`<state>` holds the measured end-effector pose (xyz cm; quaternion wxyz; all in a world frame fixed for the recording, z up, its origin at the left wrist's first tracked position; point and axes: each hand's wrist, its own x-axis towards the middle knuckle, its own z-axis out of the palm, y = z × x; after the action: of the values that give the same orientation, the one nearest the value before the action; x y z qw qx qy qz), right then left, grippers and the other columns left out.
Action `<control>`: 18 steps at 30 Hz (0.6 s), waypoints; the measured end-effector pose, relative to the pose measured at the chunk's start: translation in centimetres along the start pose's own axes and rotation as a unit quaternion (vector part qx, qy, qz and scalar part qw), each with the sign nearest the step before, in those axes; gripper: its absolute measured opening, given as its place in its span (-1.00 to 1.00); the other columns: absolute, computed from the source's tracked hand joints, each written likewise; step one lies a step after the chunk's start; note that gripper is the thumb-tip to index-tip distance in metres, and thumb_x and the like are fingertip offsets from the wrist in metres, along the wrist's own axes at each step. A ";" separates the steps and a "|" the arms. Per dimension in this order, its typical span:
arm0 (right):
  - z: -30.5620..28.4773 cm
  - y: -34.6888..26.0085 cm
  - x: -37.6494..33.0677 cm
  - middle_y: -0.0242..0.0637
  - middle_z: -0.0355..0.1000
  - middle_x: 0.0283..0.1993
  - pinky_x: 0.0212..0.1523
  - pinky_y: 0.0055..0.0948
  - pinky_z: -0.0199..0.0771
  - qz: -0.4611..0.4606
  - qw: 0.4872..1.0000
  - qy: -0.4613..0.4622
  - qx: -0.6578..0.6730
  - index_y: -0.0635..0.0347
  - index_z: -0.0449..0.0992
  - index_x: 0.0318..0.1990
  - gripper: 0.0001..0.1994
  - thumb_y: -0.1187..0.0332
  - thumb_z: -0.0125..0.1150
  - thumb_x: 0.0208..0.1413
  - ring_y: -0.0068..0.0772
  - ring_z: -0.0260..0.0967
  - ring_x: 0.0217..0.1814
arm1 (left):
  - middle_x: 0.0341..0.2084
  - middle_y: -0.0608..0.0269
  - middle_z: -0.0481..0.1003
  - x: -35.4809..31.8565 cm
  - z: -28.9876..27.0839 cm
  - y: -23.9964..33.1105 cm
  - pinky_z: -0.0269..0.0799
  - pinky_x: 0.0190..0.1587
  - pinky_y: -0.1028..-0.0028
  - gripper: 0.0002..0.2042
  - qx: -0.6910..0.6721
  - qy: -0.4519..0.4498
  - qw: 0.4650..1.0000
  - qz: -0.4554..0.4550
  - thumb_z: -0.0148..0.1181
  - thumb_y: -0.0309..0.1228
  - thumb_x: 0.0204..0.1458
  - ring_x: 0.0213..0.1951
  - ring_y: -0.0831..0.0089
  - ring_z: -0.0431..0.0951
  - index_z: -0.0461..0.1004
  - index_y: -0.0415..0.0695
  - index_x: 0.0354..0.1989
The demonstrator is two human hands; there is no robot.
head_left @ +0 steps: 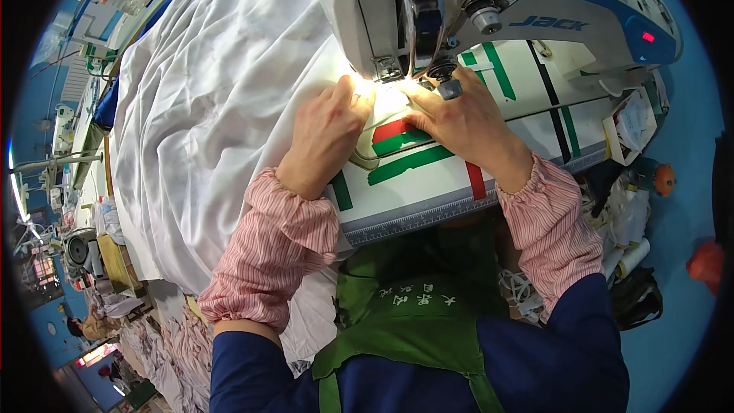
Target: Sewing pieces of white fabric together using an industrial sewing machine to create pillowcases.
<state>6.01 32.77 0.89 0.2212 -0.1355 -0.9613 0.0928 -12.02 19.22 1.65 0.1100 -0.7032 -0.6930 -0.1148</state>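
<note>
A large sheet of white cloth (214,107) spreads over the left of the sewing table, and its edge runs in under the sewing machine head (355,11). My left hand (325,136) is closed on the cloth just left of the presser foot (388,70), fingertips in the bright lamp light. On the other side of the foot, my right hand (466,116) pinches the cloth's edge between thumb and fingers. Glare and the machine head partly hide the fingertips and the needle.
Green, red and black tape strips (409,165) mark the white table top, with a ruler strip (428,218) along its front edge. A small open box (633,126) sits at the right end. Piled cloth (157,352) lies low on the left.
</note>
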 end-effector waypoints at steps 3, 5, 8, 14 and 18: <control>0.2 0.3 0.3 -0.20 0.51 -0.20 0.01 -0.23 0.39 -0.011 1.000 0.010 0.009 0.14 0.58 -0.08 -0.66 0.17 0.34 0.03 -0.13 0.36 -0.08 | -0.33 0.15 0.34 0.3 0.3 -0.5 0.46 -0.37 0.32 -0.92 -0.001 0.005 1.000 0.001 0.13 -0.50 -0.13 -0.34 0.33 0.50 0.49 -0.13 -0.42; 0.2 0.7 0.6 -0.22 0.48 -0.27 -0.09 -0.24 0.41 -0.033 0.996 0.085 0.022 0.16 0.57 -0.17 -0.75 0.24 0.34 0.05 -0.15 0.37 -0.11 | -0.33 0.15 0.34 0.5 0.5 -0.8 0.45 -0.37 0.32 -0.93 -0.001 0.010 1.000 0.003 0.13 -0.51 -0.12 -0.34 0.32 0.50 0.48 -0.13 -0.43; -0.1 1.2 1.0 -0.23 0.44 -0.32 -0.25 -0.27 0.40 0.020 0.986 0.120 0.117 0.16 0.55 -0.24 -0.84 0.37 0.35 0.04 -0.18 0.40 -0.19 | -0.33 0.14 0.35 0.6 0.6 -1.0 0.46 -0.37 0.31 -0.94 0.001 0.012 1.000 -0.002 0.12 -0.51 -0.13 -0.33 0.30 0.50 0.46 -0.15 -0.45; 0.0 1.2 1.7 -0.25 0.40 -0.47 -0.43 -0.29 0.35 0.028 0.970 0.179 0.164 0.18 0.52 -0.31 -0.82 0.57 0.33 -0.10 -0.21 0.40 -0.40 | -0.33 0.12 0.36 0.6 0.6 -1.1 0.47 -0.35 0.29 -0.93 -0.006 0.014 1.000 0.001 0.13 -0.52 -0.14 -0.34 0.29 0.51 0.47 -0.18 -0.44; 0.3 1.0 1.8 -0.25 0.41 -0.49 -0.49 -0.32 0.30 0.033 0.970 0.199 0.136 0.16 0.55 -0.34 -0.84 0.56 0.37 -0.12 -0.23 0.40 -0.44 | -0.32 0.12 0.37 0.6 0.6 -1.2 0.47 -0.35 0.29 -0.89 0.004 -0.003 1.000 0.000 0.12 -0.52 -0.14 -0.33 0.29 0.51 0.48 -0.18 -0.39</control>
<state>4.53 34.22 1.13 0.4215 -0.1511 -0.8712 0.2010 -13.18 19.95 1.27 0.1108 -0.7030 -0.6938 -0.1097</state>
